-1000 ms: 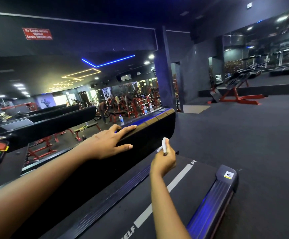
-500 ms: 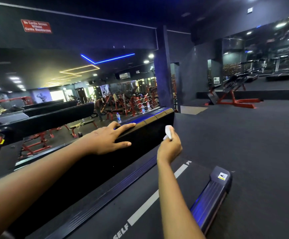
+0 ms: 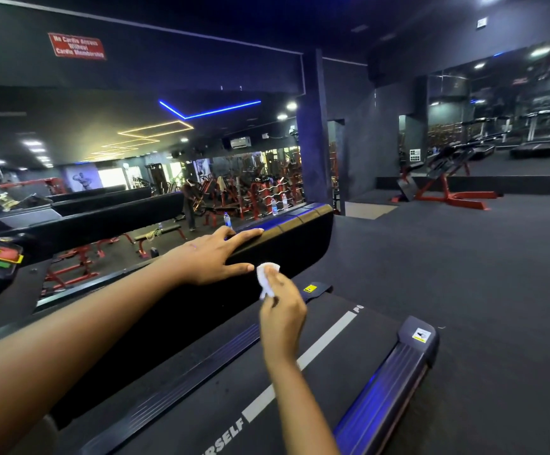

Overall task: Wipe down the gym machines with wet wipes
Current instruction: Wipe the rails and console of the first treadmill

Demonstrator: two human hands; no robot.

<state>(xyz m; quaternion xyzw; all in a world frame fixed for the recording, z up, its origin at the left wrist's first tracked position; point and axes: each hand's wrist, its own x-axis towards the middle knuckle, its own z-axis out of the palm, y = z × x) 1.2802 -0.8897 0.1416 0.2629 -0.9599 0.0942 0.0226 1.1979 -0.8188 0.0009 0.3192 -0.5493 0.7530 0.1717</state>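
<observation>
Head view: I read the left hand point(image 3: 216, 256) as spread flat on the treadmill side rail point(image 3: 286, 244) for bracing, while the right hand point(image 3: 281, 310) pinches the wet wipe point(image 3: 266, 277) against the rail's face.

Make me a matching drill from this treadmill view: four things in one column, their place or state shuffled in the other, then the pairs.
1. left hand
2. right hand
3. wet wipe
4. water bottle

A. upright on the gym floor beyond the rail
B. flat on the treadmill side rail
C. white, crumpled
D. pinching the wipe

Pairs: 1-B, 2-D, 3-C, 4-A
</observation>
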